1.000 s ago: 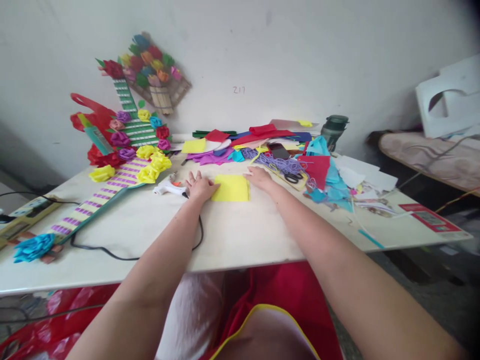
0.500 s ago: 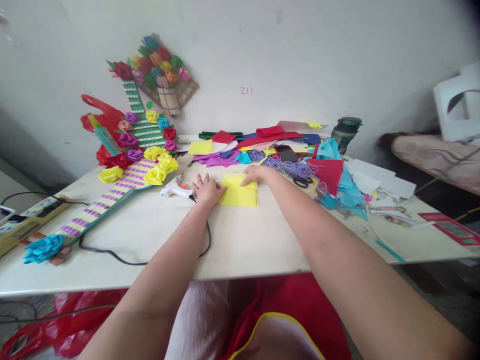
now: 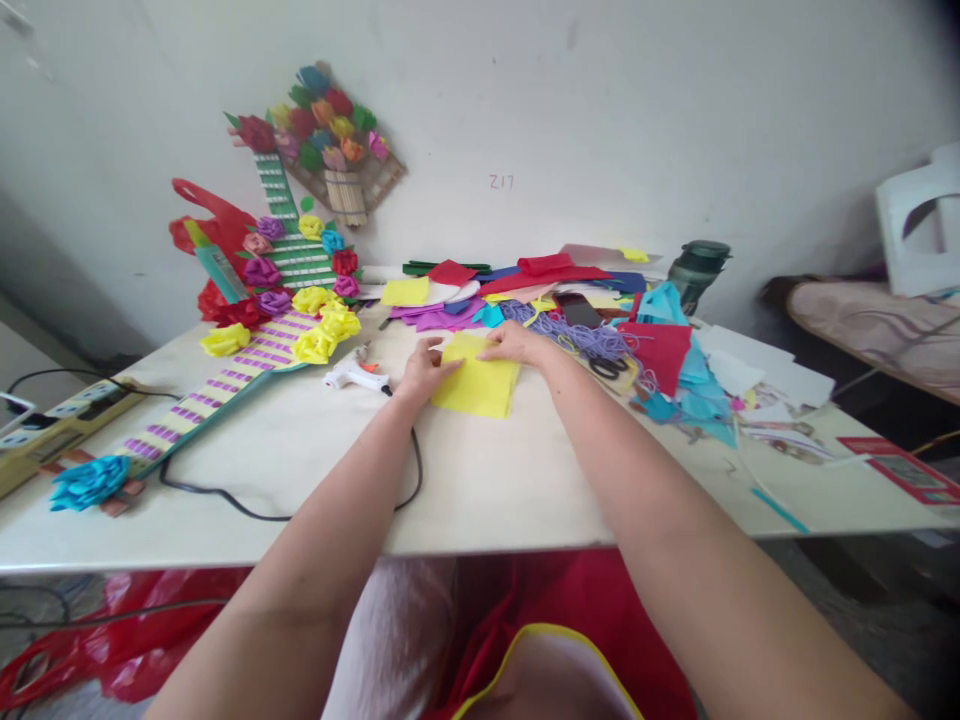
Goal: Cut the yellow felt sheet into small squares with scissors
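Observation:
A square yellow sheet (image 3: pixel 480 385), which looks like thin cloth or crepe paper, sits over the white table in front of me, turned slightly askew. My right hand (image 3: pixel 514 345) pinches its upper right edge between thumb and fingers. At its left edge is my left hand (image 3: pixel 426 372), fingers curled and thumb resting over the sheet; the fingertips are partly hidden. Just left of that hand lies a white glue gun (image 3: pixel 354 377), its black cord (image 3: pixel 225 497) trailing across the table.
On the left stands a guitar-shaped craft (image 3: pixel 225 385) with paper flowers, near a power strip (image 3: pixel 67 425). Coloured sheets (image 3: pixel 442 312), purple yarn (image 3: pixel 570 330), scissors (image 3: pixel 606 368) and a dark bottle (image 3: pixel 697 270) line the back. Paper scraps (image 3: pixel 757 365) cover the right side.
My left hand has gone from lying spread on the table to curling at the sheet's left edge. The yellow sheet has turned a little. My right hand keeps its pinch.

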A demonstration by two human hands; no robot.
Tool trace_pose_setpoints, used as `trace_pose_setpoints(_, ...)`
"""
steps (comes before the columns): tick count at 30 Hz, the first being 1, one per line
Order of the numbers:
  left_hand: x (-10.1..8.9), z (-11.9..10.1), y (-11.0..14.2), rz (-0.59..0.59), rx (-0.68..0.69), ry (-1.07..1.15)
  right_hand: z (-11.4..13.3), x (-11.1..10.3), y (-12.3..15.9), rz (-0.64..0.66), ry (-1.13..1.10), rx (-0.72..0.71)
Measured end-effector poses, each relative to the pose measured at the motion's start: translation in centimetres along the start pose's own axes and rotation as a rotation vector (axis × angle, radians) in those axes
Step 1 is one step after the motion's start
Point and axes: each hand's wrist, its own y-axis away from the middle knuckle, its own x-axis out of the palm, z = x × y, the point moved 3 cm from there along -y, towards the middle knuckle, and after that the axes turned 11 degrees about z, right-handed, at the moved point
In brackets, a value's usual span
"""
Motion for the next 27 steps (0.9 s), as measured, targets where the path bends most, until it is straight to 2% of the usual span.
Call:
trace_pose_setpoints(3, 0.2, -1.0, 0.5, 0.184, 0.032, 0.383, -0.7, -0.3, 1.4, -0.119, -0.216, -0.015)
trace_pose_setpoints(5, 0.1, -1.6, 0.9, 0.2, 0.008, 0.544, -1.3, -0.1, 2.1, -0.193, -0.391, -0.003)
trace_pose_setpoints(9, 0.2, -2.3, 1.3, 0.272, -0.022, 0.622, -2.7, 0.7, 2.6, -0.324, -0.688, 0.037)
trace_pose_setpoints(13, 0.7, -1.6, 1.2, 0.358, -0.03, 0.649, -3.3, 1.6, 2.5, -0.421, -0.838, -0.001)
trace_pose_setpoints(19, 1.3, -0.5, 0.8, 0.314, -0.057, 0.7, -2.6, 2.3, 2.6, -0.529, -0.825, -0.04)
trace_pose_setpoints(24, 1.6, -0.4, 0.6, 0.188, -0.042, 0.677, -3.0, 2.8, 2.3, -0.495, -0.79, -0.015)
trace_pose_setpoints(27, 1.6, -0.1, 0.4, 0.177, -0.017, 0.637, -3.5, 2.9, 2.0, -0.479, -0.708, -0.003)
